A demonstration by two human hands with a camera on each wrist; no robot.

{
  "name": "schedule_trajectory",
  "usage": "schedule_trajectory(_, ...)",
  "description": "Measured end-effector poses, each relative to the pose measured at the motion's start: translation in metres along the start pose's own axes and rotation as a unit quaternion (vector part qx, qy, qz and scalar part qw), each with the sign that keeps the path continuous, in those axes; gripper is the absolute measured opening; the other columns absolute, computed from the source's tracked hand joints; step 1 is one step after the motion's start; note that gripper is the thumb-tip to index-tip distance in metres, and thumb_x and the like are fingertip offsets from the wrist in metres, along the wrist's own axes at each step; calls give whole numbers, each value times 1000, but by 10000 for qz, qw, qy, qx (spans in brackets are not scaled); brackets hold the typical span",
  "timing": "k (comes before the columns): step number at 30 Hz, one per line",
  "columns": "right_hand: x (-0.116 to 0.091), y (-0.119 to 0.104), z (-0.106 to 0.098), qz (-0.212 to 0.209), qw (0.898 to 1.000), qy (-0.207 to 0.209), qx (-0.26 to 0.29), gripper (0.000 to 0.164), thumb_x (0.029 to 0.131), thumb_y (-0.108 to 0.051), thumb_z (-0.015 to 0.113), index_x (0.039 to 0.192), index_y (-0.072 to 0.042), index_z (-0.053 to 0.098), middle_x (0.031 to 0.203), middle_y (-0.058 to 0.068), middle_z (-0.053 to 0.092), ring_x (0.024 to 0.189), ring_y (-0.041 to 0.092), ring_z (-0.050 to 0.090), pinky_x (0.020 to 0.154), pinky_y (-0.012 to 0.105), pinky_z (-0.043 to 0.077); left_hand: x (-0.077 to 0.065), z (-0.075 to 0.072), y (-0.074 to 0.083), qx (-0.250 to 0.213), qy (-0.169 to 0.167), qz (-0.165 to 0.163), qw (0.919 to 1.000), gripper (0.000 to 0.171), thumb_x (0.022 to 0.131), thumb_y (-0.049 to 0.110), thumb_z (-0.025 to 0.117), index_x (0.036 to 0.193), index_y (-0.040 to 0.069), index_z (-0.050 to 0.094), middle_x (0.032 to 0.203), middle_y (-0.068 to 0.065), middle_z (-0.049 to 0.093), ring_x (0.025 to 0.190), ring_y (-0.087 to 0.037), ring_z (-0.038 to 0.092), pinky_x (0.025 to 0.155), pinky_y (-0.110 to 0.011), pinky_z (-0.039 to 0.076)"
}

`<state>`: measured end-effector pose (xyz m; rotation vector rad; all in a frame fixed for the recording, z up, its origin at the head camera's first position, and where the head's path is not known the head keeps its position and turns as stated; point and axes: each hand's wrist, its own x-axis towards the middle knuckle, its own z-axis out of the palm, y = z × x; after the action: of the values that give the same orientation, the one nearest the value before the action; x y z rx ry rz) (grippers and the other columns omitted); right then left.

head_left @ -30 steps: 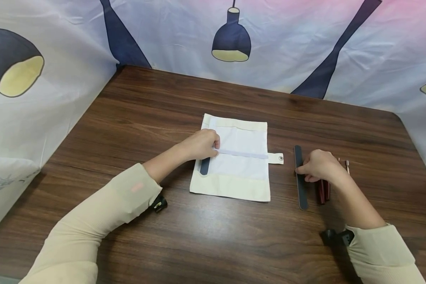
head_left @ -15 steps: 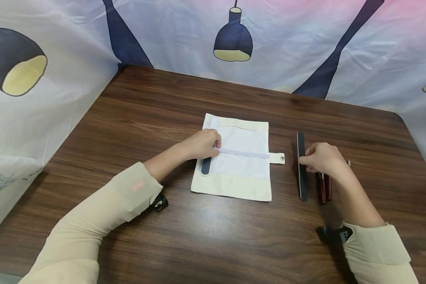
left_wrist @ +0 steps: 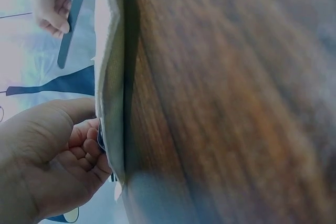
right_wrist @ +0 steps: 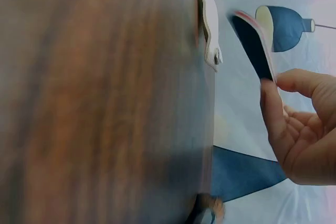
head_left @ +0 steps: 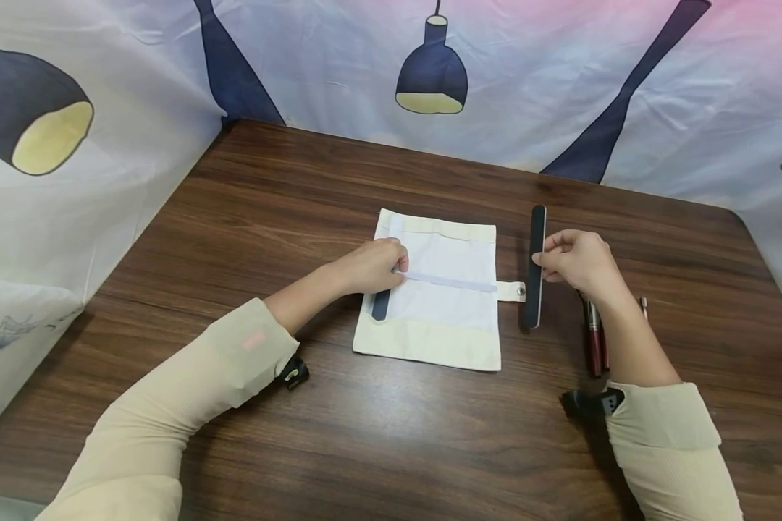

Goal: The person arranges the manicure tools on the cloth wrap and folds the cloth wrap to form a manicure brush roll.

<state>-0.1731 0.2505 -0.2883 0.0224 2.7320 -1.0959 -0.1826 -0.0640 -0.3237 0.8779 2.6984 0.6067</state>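
Evidently the right hand (head_left: 580,264) held the nail file (head_left: 536,275) near its middle, pinched between thumb and fingers, probably so that neither end dipped. The file hung above the table (head_left: 300,188), just right of the cloth case (head_left: 426,347), beside but apart from its strap (head_left: 510,291). Its long axis ran near to far, roughly along the case's right edge, the far end leaning slightly right and the dark face turned left. At the case's left side, the left hand (head_left: 376,264) curled over a second file (head_left: 380,306), seemingly pinching the pale band (head_left: 452,281), perhaps to steady the cloth. Dark red brushes (head_left: 595,351) lay farther right, partly hidden by the forearm.
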Motion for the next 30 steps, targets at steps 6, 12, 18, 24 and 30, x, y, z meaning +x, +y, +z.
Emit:
schedule_trajectory(6, 11, -13, 6, -189, 9970, 340, 664, 32, 87, -19, 64, 106, 3, 52, 75, 1, 64, 66, 18, 65, 66, 31, 53, 0, 0, 0, 10, -16, -11, 10000, 9, 85, 10, 61, 89, 1, 61, 84, -5, 51, 75, -19, 46, 68, -30, 39)
schedule_trajectory(12, 22, -32, 10, -552, 9806, 691, 1748, 22, 86, -9, 63, 100, 3, 51, 68, -2, 61, 57, 9, 62, 60, 26, 52, -1, -2, 3, 33, -24, -10, 10000, 9, 85, 10, 60, 88, 1, 61, 84, -5, 51, 75, -19, 47, 67, -30, 39)
schedule_trajectory(18, 31, -49, 15, -783, 9506, 841, 2882, 16, 83, 0, 64, 93, 1, 52, 66, 1, 62, 53, 11, 62, 56, 23, 52, -1, -1, 5, 20, -61, -38, 10000, 9, 86, 10, 60, 89, 1, 60, 84, -5, 51, 74, -19, 46, 67, -30, 39)
schedule_trajectory(24, 40, -68, 24, -849, 9218, 898, 3673, 17, 82, 3, 65, 91, 0, 51, 65, 4, 62, 52, 13, 61, 55, 23, 51, -1, -1, 6, 40, -73, -60, 9999, 9, 86, 10, 60, 89, 2, 60, 84, -5, 50, 74, -19, 46, 67, -30, 38)
schedule_trajectory(30, 49, -82, 40, -704, 9101, 785, 4007, 17, 83, 4, 63, 91, -2, 49, 66, 5, 61, 54, 14, 61, 56, 23, 52, 0, -2, 6, 82, -82, -59, 9999, 9, 86, 10, 60, 88, 2, 61, 84, -5, 51, 75, -19, 47, 67, -30, 39)
